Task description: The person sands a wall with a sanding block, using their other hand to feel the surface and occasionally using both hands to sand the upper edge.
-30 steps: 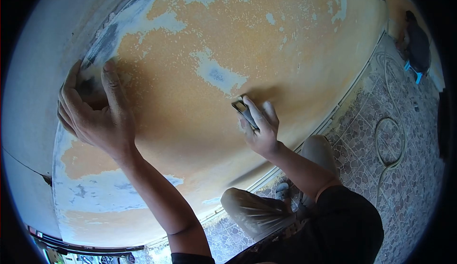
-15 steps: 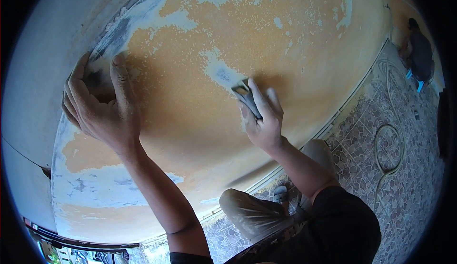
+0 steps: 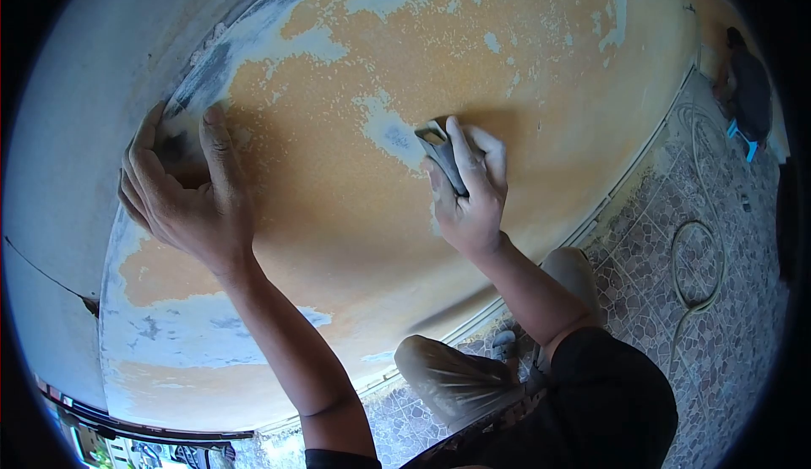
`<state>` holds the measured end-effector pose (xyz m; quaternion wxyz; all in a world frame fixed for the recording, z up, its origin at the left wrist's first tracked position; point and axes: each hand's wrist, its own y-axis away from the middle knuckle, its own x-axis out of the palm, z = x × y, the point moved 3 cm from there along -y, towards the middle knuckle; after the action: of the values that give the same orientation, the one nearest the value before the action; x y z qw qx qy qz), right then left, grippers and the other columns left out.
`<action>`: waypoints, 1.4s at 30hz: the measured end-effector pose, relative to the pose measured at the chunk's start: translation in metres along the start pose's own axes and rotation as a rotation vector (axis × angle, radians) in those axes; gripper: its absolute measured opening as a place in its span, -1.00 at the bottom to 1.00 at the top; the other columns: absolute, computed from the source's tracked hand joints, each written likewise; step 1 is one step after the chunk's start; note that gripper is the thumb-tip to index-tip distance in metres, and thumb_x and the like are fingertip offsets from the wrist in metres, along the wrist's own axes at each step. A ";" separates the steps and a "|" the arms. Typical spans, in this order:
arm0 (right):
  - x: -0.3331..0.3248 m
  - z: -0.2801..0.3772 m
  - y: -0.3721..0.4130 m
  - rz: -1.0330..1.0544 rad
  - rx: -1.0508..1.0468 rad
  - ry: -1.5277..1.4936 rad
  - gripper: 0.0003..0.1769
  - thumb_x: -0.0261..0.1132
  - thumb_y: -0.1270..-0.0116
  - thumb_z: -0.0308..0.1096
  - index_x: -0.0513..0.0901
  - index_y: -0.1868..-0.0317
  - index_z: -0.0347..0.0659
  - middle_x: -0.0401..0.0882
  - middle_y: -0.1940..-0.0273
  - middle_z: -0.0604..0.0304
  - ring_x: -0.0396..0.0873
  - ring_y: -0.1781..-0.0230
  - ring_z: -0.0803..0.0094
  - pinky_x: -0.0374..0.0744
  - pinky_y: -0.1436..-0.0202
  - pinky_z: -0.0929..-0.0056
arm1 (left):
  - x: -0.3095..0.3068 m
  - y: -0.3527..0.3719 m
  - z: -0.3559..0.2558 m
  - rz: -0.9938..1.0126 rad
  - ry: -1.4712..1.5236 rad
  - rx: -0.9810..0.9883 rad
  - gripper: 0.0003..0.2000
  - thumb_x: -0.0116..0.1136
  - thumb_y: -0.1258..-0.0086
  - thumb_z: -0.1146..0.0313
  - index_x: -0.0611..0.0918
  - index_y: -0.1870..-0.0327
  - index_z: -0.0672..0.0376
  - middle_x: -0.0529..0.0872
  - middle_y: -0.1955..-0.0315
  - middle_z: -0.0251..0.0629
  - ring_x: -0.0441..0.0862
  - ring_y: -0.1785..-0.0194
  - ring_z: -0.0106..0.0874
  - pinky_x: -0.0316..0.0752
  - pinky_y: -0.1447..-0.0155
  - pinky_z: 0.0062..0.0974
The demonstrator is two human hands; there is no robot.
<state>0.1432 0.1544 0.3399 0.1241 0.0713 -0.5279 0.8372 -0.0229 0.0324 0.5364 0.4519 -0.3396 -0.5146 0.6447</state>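
Observation:
My right hand point(image 3: 475, 186) grips a folded piece of grey sandpaper point(image 3: 445, 158), with a pale yellowish inside showing at its open end. It is at the orange wall point(image 3: 329, 165), beside a whitish bare patch point(image 3: 393, 131). Dust coats the fingers of both hands. My left hand point(image 3: 190, 186) is open, thumb and fingers spread and their tips on the wall near its left edge. Between them lies a dark grey smudge, partly in shadow. Paint is worn through to pale blue-white in several places.
A tiled floor point(image 3: 650, 300) runs along the wall's base at right, with a coiled hose point(image 3: 676, 270) on it. Another person point(image 3: 750, 89) sits on a blue stool point(image 3: 743, 138) at far right. My bent knee point(image 3: 431, 368) is close to the wall. A pale grey surface point(image 3: 84, 148) adjoins at left.
My right hand has shifted slightly upward, and the sandpaper is turned so more of its open end shows. My left hand stays in place on the wall. The view has shifted slightly.

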 end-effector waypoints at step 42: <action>-0.004 0.000 -0.010 0.105 -0.123 0.086 -0.39 0.46 -0.26 -0.59 0.62 -0.36 -0.37 0.68 0.11 0.05 0.60 0.20 0.16 0.56 0.13 0.24 | 0.002 0.002 0.007 0.038 -0.004 -0.035 -0.52 0.47 -0.33 -0.12 0.75 -0.12 0.00 0.77 0.05 -0.38 0.63 -0.12 -0.33 0.34 -0.42 -0.18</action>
<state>0.1498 0.1579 0.3478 0.1068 -0.0003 -0.5756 0.8107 -0.0302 0.0317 0.5363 0.4325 -0.3558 -0.5203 0.6447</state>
